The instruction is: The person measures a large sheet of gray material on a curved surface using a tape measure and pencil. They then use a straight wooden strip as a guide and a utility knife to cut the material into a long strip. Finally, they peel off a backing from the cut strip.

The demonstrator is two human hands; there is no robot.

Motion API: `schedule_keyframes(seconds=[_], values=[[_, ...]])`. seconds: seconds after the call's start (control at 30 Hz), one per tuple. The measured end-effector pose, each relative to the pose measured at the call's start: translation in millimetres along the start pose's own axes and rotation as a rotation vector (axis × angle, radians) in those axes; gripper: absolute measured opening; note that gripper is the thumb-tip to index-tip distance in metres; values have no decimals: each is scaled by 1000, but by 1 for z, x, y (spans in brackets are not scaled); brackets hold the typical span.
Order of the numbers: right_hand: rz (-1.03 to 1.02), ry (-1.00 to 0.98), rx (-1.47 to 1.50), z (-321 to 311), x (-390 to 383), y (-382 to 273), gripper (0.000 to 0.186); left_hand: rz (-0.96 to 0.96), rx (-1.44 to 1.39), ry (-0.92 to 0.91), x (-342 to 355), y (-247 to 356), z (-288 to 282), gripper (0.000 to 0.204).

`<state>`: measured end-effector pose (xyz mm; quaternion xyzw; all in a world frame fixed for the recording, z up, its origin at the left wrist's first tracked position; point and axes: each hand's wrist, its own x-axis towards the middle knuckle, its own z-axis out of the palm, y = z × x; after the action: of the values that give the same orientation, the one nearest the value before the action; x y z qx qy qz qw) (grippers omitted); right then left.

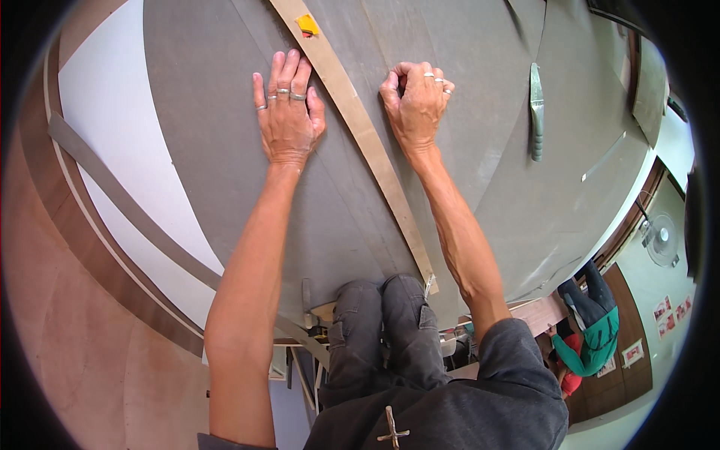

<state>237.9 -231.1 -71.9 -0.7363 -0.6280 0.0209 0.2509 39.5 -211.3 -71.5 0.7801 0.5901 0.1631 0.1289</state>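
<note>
My left hand (289, 112) lies flat on a large grey sheet (217, 135), fingers stretched out and rings on them, beside a long light-brown strip (367, 139). On the other side of that strip, my right hand (420, 105) is closed, its fingers curled down near the sheet. Whatever it may hold is hidden under the fingers. A small yellow piece (307, 25) with a bit of red beside it sits on the far part of the strip. Farther right, a flat tool with a ribbed grey-green handle (536, 112) lies on the sheet.
At the left, a white surface (112, 82) shows past the grey sheet, with a narrow grey strip (135, 195) across it. Two other people (596, 337) are at the lower right. A fan (661, 236) stands at the right.
</note>
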Motion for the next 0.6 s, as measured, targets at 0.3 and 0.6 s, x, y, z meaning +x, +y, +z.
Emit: schedule_keyframes(seconds=[0.3, 0.6], values=[[-35, -90, 200, -18, 1, 16, 11, 3, -26, 4, -1, -2, 4, 54], [-82, -406, 175, -40, 23, 16, 6, 1, -20, 19, -2, -3, 5, 55]])
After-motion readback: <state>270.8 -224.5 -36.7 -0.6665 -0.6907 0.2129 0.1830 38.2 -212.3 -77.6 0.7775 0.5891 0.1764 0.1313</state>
